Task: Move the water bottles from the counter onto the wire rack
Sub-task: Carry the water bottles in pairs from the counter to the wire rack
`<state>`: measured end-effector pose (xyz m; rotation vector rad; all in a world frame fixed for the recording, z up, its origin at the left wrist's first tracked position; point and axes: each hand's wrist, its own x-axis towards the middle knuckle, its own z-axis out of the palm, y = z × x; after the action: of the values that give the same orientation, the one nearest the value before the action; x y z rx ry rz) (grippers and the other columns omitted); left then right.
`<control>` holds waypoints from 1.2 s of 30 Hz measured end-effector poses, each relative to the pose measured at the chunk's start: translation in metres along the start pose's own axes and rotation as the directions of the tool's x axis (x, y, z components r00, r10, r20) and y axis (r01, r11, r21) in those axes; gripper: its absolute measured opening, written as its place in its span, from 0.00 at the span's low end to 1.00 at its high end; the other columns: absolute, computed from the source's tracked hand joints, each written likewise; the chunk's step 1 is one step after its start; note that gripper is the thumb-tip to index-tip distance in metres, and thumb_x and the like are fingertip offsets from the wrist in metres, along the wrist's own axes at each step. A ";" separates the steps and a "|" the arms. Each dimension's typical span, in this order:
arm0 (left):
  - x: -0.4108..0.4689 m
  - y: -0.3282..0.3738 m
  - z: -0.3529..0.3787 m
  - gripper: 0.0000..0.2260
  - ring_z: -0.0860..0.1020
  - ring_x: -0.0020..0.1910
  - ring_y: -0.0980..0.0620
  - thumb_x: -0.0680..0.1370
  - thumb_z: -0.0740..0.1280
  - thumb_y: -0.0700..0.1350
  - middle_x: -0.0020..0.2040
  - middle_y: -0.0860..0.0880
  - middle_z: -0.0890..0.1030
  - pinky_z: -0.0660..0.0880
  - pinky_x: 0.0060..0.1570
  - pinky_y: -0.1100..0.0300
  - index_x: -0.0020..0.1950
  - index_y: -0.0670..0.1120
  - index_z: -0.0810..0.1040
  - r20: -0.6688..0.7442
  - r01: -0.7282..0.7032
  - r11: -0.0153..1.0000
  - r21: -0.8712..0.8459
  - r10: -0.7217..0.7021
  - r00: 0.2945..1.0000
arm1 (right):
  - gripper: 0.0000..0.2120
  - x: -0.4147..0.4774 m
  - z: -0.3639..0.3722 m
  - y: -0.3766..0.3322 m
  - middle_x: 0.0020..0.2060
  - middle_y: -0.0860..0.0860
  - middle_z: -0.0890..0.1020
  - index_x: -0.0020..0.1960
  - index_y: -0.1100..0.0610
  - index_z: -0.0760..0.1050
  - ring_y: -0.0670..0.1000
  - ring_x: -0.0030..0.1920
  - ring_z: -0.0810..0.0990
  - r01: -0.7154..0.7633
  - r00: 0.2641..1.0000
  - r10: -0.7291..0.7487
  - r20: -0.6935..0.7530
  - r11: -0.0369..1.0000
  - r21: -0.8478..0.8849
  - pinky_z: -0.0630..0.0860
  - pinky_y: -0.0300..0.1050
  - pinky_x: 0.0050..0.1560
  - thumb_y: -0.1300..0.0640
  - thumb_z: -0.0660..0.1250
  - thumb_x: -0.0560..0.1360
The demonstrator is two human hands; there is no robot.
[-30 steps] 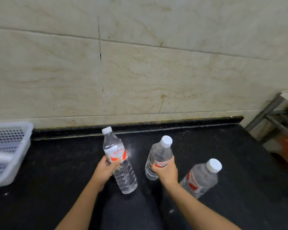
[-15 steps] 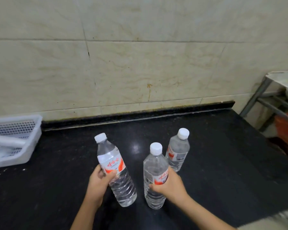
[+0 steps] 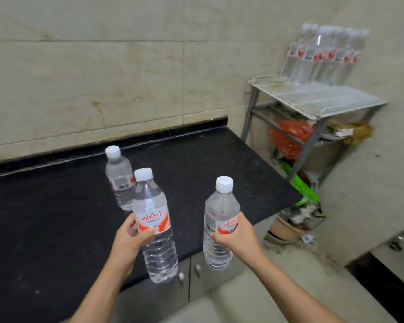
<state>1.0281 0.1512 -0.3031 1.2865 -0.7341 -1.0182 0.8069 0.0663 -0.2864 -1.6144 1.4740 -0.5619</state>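
My left hand (image 3: 128, 238) grips a clear water bottle (image 3: 153, 210) with a red and white label, lifted off the black counter (image 3: 56, 217). My right hand (image 3: 239, 236) grips a second bottle (image 3: 221, 206), held upright past the counter's front edge. A third bottle (image 3: 119, 176) stands on the counter behind the left one. The wire rack (image 3: 317, 96) stands at the right against the wall, and several bottles (image 3: 324, 54) are lined up at the back of its top shelf.
Red and green bags (image 3: 289, 136) fill the rack's lower shelves. A pot and clutter (image 3: 289, 227) sit on the floor by the counter's end. Cabinet doors with small knobs (image 3: 189, 273) run under the counter. A low ledge (image 3: 394, 252) lies at the far right.
Both hands have lifted their bottles off the counter and carried them toward me. The view has swung right, bringing the wire rack in and losing the white basket at the left.
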 end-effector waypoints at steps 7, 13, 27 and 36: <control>0.030 -0.002 0.135 0.18 0.82 0.41 0.60 0.62 0.73 0.39 0.40 0.57 0.85 0.78 0.36 0.69 0.49 0.51 0.76 0.238 -0.004 0.991 0.132 -0.027 0.971 | 0.25 0.008 -0.102 0.058 0.46 0.52 0.82 0.51 0.55 0.72 0.52 0.49 0.81 -0.074 0.964 0.097 -0.246 0.992 0.101 0.75 0.45 0.48 0.56 0.78 0.58; 0.078 0.001 0.247 0.22 0.83 0.41 0.60 0.58 0.77 0.43 0.41 0.58 0.85 0.77 0.34 0.69 0.50 0.50 0.76 0.401 -0.049 0.989 0.137 -0.010 0.916 | 0.24 0.033 -0.194 0.081 0.45 0.51 0.82 0.52 0.55 0.73 0.49 0.45 0.80 -0.055 0.909 0.150 -0.389 0.968 0.243 0.73 0.40 0.45 0.61 0.78 0.59; 0.222 0.038 0.531 0.30 0.81 0.41 0.65 0.50 0.73 0.51 0.40 0.63 0.84 0.75 0.37 0.73 0.51 0.52 0.74 0.658 -0.153 0.987 -0.043 0.143 0.739 | 0.28 0.143 -0.418 0.095 0.48 0.51 0.81 0.56 0.55 0.72 0.47 0.46 0.79 0.039 0.732 0.162 -0.661 0.960 0.278 0.72 0.39 0.46 0.63 0.78 0.59; 0.243 0.046 0.653 0.28 0.82 0.47 0.58 0.53 0.75 0.50 0.46 0.57 0.85 0.77 0.43 0.67 0.52 0.51 0.76 0.676 -0.213 0.976 -0.051 0.191 0.712 | 0.27 0.191 -0.529 0.132 0.44 0.49 0.82 0.55 0.56 0.73 0.51 0.46 0.81 0.162 0.684 0.129 -0.718 0.932 0.323 0.75 0.51 0.53 0.67 0.78 0.59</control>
<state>0.5509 -0.3408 -0.1722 0.8015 -1.4272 -1.3084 0.3495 -0.2597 -0.1536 -1.1301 1.7638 -1.5425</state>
